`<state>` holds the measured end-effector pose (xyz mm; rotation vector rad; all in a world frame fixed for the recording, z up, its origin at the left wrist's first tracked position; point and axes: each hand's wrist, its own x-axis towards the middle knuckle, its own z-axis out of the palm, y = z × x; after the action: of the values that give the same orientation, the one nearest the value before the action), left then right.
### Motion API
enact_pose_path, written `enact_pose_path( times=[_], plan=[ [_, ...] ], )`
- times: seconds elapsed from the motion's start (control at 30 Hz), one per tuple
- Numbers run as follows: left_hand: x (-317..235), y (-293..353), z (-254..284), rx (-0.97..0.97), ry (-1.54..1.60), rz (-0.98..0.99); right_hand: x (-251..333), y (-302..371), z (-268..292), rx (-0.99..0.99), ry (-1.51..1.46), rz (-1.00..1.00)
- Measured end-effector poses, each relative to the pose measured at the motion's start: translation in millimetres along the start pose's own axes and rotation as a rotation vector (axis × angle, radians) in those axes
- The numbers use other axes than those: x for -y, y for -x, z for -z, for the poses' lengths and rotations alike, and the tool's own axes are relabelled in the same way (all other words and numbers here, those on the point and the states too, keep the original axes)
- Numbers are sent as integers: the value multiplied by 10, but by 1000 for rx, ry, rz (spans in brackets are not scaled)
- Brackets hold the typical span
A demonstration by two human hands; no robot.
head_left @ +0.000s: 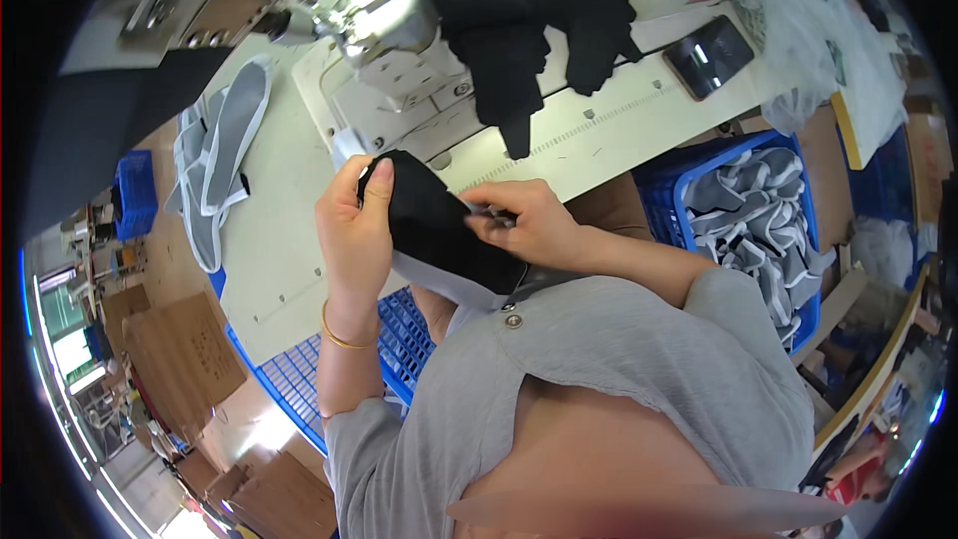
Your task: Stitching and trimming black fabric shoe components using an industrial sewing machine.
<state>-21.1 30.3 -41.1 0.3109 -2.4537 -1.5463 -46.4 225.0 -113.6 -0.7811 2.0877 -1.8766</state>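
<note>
My left hand (pixel 357 235) pinches the upper edge of a black and grey fabric piece (pixel 431 220), thumb in front, and holds it tilted before my body. My right hand (pixel 534 227) is closed around a small dark metal tool (pixel 492 213) at the right edge of this piece. Fingers and blur hide most of the tool, so its kind is unclear. Just beyond the hands stands the sewing machine (pixel 399 70), its head over the pale table (pixel 274 269). Black ribbed fabric pieces (pixel 509 50) lie in a heap on the machine bed.
Grey pieces with white edging (pixel 235 140) hang over the table's left side. A blue basket (pixel 664 200) at my right holds many similar pieces; another blue basket (pixel 299 379) is below the table. A phone (pixel 709 57) and clear plastic bags (pixel 808 50) lie far right.
</note>
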Motion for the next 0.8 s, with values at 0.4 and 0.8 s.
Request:
enact_pose_path(
  times=[0.4, 0.8],
  plan=[
    [-155, 78, -201, -103, -113, -38, -502, -793, 1576, -663, 998, -17],
    [-168, 141, -121, -104, -145, -86, -393, -775, 1561, -740, 964, 292]
  ],
)
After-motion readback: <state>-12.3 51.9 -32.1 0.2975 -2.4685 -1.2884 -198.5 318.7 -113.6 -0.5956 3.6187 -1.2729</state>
